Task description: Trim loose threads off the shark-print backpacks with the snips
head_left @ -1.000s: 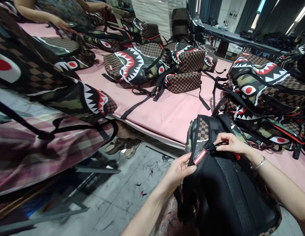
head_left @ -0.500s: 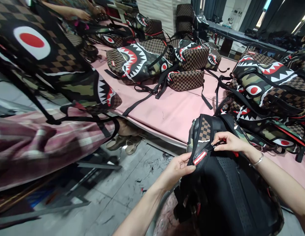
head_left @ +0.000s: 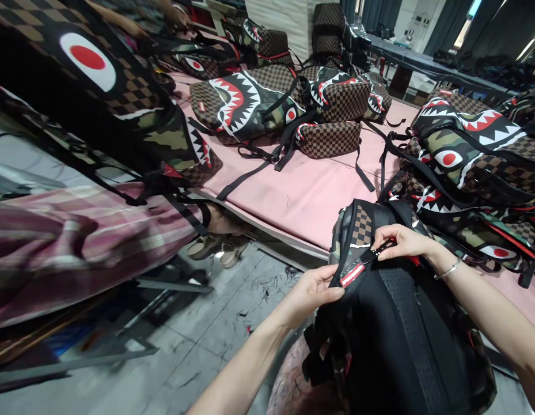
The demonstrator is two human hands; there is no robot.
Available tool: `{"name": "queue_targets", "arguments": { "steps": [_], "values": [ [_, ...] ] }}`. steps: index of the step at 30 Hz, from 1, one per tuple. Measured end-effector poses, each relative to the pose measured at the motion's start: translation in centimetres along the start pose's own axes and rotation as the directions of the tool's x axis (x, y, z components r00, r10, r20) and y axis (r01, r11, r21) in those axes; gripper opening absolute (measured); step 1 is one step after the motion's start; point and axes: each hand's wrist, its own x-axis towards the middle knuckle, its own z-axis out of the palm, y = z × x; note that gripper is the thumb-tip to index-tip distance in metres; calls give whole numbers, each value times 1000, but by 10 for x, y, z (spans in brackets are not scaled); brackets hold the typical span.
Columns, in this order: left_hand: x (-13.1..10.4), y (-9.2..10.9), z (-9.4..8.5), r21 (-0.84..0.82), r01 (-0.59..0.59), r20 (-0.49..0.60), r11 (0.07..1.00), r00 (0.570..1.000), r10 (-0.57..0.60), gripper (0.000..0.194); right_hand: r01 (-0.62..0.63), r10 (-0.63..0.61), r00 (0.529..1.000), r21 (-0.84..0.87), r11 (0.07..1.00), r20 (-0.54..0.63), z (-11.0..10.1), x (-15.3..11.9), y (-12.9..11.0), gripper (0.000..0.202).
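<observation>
A black backpack (head_left: 397, 323) with checkered and camouflage sides leans at the table edge, its padded back toward me. My left hand (head_left: 321, 289) pinches the backpack's edge beside a small red label (head_left: 352, 275) with white lettering. Just right of the label, the fingers of my right hand (head_left: 394, 242) are closed on a small dark piece, perhaps a zipper pull or cord; the fingers partly hide it. A bracelet is on my right wrist.
More shark-mouth backpacks (head_left: 245, 104) lie on the pink table (head_left: 302, 196), with a stack (head_left: 478, 144) at its right. At the left, a person in a plaid garment (head_left: 77, 242) is beside another backpack (head_left: 137, 98). Debris lies on the floor.
The backpack beside the person at the left has shifted right and tilted. My hands have barely moved; my right hand is slightly higher.
</observation>
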Motion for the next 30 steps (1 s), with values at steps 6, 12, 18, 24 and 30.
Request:
{"name": "queue_targets", "arguments": {
  "steps": [6, 12, 18, 24, 30],
  "values": [
    [-2, 4, 3, -6, 34, -6, 999, 999, -34, 49, 33, -28, 997, -70, 997, 77, 6, 8, -8, 25],
    [-3, 6, 4, -7, 33, -7, 999, 999, -33, 45, 105, -86, 990, -180, 978, 109, 17, 12, -19, 25],
    [-3, 6, 6, 4, 36, -4, 999, 999, -36, 41, 146, -114, 983, -242, 959, 142, 27, 11, -33, 24],
    [-2, -1, 6, 35, -16, -25, 999, 1000, 17, 47, 186, -172, 982, -226, 956, 76, 41, 9, -36, 23],
    [-4, -15, 11, 67, -155, -281, 986, 945, 168, 58, 143, -55, 908, 183, 973, -414, 57, -22, -19, 29]
  ]
}}
